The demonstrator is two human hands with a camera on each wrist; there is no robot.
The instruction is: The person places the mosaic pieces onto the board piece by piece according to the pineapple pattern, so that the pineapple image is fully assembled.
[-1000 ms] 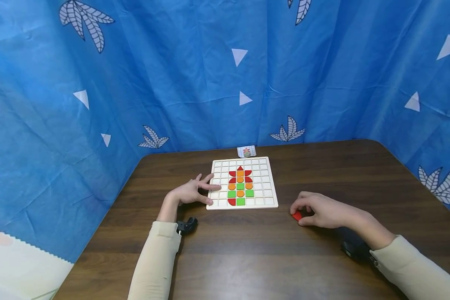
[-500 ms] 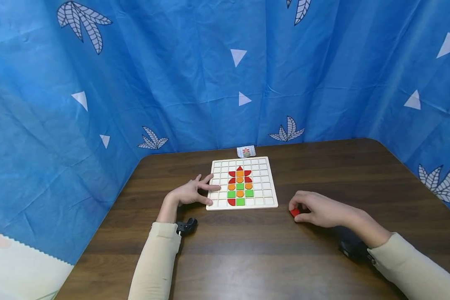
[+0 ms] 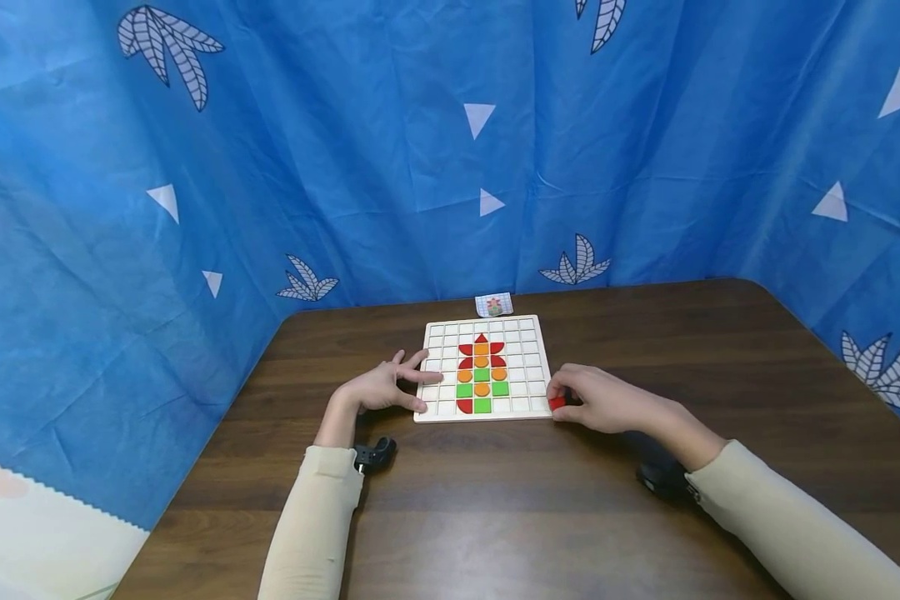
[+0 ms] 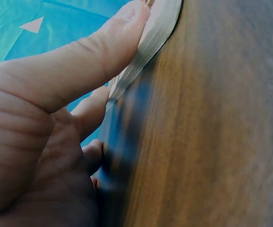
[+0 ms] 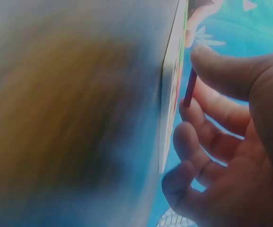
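Observation:
A white grid board (image 3: 527, 360) lies on the table with flat red, orange and green pieces set in its middle columns. Among them are a red triangle (image 3: 482, 338), an orange disc (image 3: 464, 376) and a green square (image 3: 482, 406). My left hand (image 3: 381, 386) rests on the board's left edge, fingers spread and fairly straight; the left wrist view shows its thumb (image 4: 98, 52) on the rim. With thumb and fingertips my right hand (image 3: 607, 398) pinches a red piece (image 3: 557, 402) at the board's lower right corner. In the right wrist view that red piece (image 5: 190, 88) appears edge-on.
Behind the board lies a small picture card (image 3: 494, 305) with a printed grid pattern. The dark wooden table (image 3: 450, 517) stretches around the board, and a blue curtain (image 3: 390, 150) hangs along its back and sides.
My right hand has moved left with the red piece, from the table beside the board to the board's lower right corner. My left hand stays in place.

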